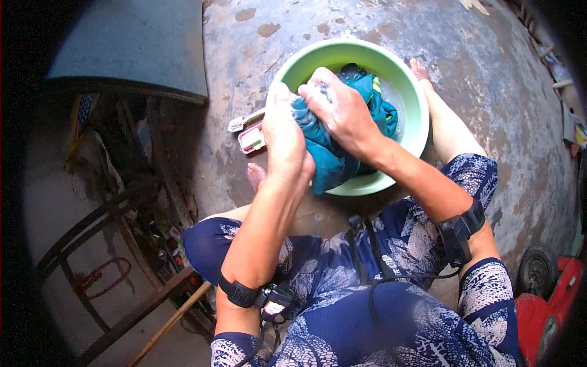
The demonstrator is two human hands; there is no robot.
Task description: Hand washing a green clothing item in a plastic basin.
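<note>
A round pale-green plastic basin (415,147) stands on the floor before me, with some water in it. Bunched wet teal cloth (332,167) with yellow-green stripes fills much of the basin, and one fold hangs over the near rim. My left hand (286,130) grips this cloth at the basin's left side. Close beside it, my right hand (337,103) is closed on the same cloth, its knuckles wet with suds. The fingertips of both hands are partly hidden. A darker wet piece (352,72) shows behind my right hand.
Left of the basin lie a scrub brush (243,120) and a pink soap box (251,138) with a pale bar. A dark tabletop (133,46) is at upper left, a metal frame (69,257) below it. At lower right stands a red ride-on toy (545,307).
</note>
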